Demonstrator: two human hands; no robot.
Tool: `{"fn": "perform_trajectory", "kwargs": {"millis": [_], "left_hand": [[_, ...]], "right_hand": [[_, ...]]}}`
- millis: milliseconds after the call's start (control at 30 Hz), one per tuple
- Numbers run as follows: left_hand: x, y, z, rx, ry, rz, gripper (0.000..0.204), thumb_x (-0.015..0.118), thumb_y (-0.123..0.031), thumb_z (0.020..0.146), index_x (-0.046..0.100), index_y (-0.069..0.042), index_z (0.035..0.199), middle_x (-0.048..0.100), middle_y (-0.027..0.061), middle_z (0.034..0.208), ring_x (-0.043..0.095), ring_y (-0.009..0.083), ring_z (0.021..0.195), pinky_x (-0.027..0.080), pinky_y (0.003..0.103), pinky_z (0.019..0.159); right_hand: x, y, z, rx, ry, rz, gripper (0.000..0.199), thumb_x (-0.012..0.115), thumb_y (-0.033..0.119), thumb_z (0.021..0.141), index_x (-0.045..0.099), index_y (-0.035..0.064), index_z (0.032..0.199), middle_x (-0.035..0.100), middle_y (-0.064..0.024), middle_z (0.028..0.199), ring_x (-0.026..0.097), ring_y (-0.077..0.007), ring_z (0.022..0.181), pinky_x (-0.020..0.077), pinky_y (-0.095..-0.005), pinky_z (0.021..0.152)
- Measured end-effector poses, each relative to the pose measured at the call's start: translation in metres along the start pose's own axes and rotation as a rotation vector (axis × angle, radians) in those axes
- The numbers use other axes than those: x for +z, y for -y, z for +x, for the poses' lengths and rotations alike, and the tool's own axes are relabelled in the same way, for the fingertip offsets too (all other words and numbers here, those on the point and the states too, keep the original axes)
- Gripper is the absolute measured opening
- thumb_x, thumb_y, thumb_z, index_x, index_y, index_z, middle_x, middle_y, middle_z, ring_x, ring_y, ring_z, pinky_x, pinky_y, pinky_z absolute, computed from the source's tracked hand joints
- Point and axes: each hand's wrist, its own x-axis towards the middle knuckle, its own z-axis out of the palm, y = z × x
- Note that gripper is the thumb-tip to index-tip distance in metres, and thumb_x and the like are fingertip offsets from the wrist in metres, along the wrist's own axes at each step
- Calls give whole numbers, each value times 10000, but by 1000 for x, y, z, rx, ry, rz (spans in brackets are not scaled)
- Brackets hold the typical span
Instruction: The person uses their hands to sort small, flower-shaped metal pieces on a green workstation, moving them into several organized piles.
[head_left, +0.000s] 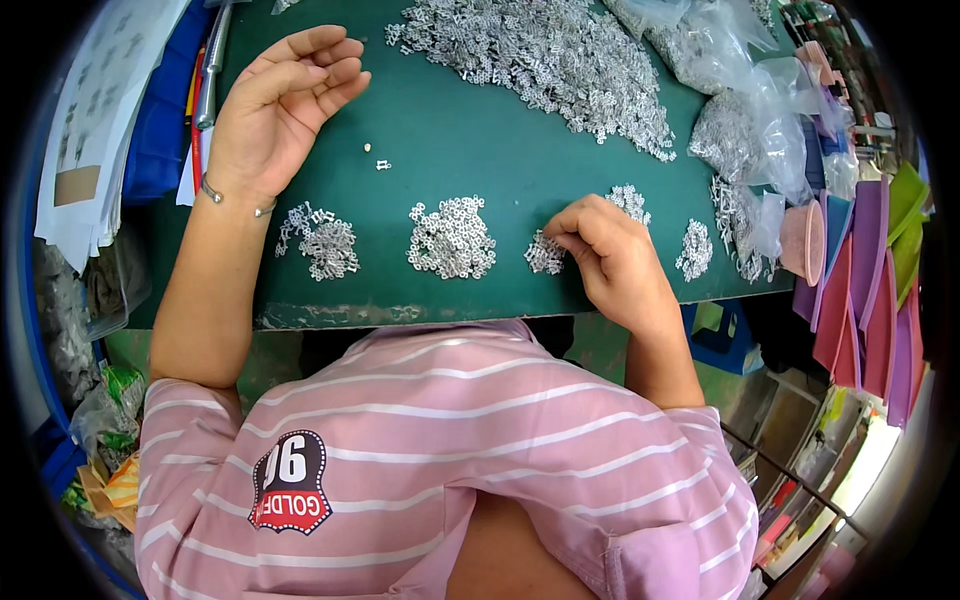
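My left hand (pixel 285 115) is raised over the left side of the green table (pixel 350 215), palm turned inward. Its fingers are loosely bent and apart, with nothing visible in them. Two tiny pieces (pixel 383 165) lie on the table near it. My right hand (pixel 618 262) is at the table's near edge, thumb and fingertips closed together over a small pile of silver metal parts (pixel 543 256). What the fingertips pinch is hidden. To the left sit a larger pile of small ring-like metal parts (pixel 452 238) and a looser pile (pixel 328 245).
A big heap of metal parts (pixel 545 65) covers the far side. Clear plastic bags of parts (pixel 745 130) stand at the right, with smaller piles (pixel 694 250) nearby. Blue bins (pixel 165 120) and paper sheets (pixel 100 120) line the left. Coloured strips (pixel 865 290) hang at the right.
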Motion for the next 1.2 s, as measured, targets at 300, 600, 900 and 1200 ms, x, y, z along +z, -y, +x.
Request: {"fn": "perform_trajectory", "kwargs": {"millis": [300, 600, 900, 1200], "left_hand": [[1, 0, -1, -4, 27, -6, 357, 464, 50, 884, 530, 69, 1234, 626, 179, 1160, 640, 216, 1016, 475, 393, 1022], [-5, -2, 2, 3, 0, 0, 356, 465, 54, 881, 528, 77, 1231, 625, 182, 1158, 642, 218, 1010, 474, 390, 1023], [-5, -2, 0, -6, -9, -22, 353, 460, 65, 876, 526, 87, 1223, 622, 192, 1158, 641, 224, 1011, 474, 395, 1024], [-6, 0, 2, -14, -34, -9, 347, 460, 67, 871, 532, 87, 1210, 628, 191, 1145, 648, 227, 1002, 483, 399, 1013]], "right_hand": [[-10, -11, 7, 39, -202, -86, 137, 635, -91, 763, 629, 8, 857, 607, -120, 805, 594, -308, 720, 488, -355, 642], [-24, -26, 26, -29, -296, -277, 116, 652, -54, 747, 647, 23, 833, 617, -108, 795, 589, -309, 771, 466, -394, 704], [-2, -21, 27, -74, -143, -280, 150, 695, -9, 725, 624, 65, 835, 596, -71, 805, 564, -291, 775, 423, -379, 703], [0, -8, -1, -247, -95, -127, 144, 702, -10, 715, 627, 58, 817, 615, -59, 839, 568, -269, 771, 419, -370, 697]]}}
